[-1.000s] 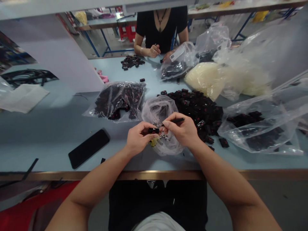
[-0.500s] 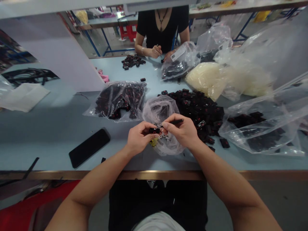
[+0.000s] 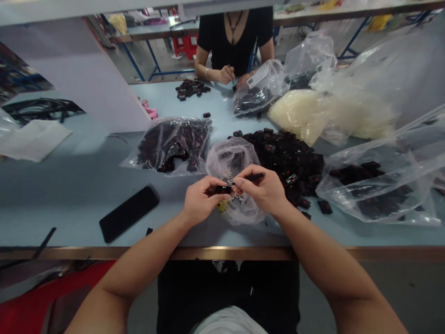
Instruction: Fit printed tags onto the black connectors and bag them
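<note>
Between the thumb and fingers of my left hand (image 3: 200,199) is a small black plastic housing (image 3: 223,189) with a red mark. My right hand (image 3: 263,188) is closed around a thin black pen-like tool (image 3: 256,176); its tip comes close to the housing, and whether they touch I cannot tell. Both hands are over an open clear plastic bag (image 3: 248,211) that holds small silvery pieces and something yellow. To the right of that bag spreads a heap of black housings (image 3: 292,157) with red marks.
A filled bag of black parts (image 3: 170,144) lies left of centre, near a black phone (image 3: 129,213). On the right are another bag of black parts (image 3: 382,190) and a bag of cream-coloured pieces (image 3: 295,111). Across the table a co-worker (image 3: 234,46) handles similar parts.
</note>
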`<state>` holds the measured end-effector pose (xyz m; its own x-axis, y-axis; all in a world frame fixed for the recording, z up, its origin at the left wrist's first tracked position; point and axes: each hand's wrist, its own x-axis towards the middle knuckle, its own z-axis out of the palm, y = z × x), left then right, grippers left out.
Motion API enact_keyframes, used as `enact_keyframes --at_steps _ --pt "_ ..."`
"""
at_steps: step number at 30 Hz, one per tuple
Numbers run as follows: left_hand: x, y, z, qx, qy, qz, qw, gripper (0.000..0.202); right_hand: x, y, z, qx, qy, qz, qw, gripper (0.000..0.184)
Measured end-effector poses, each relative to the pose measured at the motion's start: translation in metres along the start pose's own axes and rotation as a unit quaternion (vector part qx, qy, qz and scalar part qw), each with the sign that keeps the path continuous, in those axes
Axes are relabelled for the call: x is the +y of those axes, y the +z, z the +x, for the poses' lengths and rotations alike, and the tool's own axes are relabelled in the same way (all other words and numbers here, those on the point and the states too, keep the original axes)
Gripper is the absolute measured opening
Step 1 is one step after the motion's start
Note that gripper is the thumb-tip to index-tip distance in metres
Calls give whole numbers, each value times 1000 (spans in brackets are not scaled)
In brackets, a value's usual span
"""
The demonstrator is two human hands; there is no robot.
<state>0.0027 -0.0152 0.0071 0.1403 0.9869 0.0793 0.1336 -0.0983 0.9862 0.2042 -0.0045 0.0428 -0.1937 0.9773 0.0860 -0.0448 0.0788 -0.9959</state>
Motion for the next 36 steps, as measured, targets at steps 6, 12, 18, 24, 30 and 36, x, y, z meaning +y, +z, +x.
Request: enact_keyframes --at_steps 6,12,18,24,30,36 --pt "2 0 0 2 2 11 1000 33 0 0 -1 -3 0 -26 1000 21" --pt "2 1 -1 7 6 38 999 30 -1 1 -2 2 3 -52 999 21" --pt "6 2 -2 4 5 22 1000 27 -2 1 -2 7 -7 -75 997 18" --pt "4 1 -2 7 0 39 999 27 -2 1 -2 8 -17 -90 996 17" --pt "2 0 -3 4 5 44 999 26 -1 1 -2 5 -27 -100 995 17" --pt "2 0 -3 13 29 95 995 24 -2 0 -3 7 -47 -119 992 14"
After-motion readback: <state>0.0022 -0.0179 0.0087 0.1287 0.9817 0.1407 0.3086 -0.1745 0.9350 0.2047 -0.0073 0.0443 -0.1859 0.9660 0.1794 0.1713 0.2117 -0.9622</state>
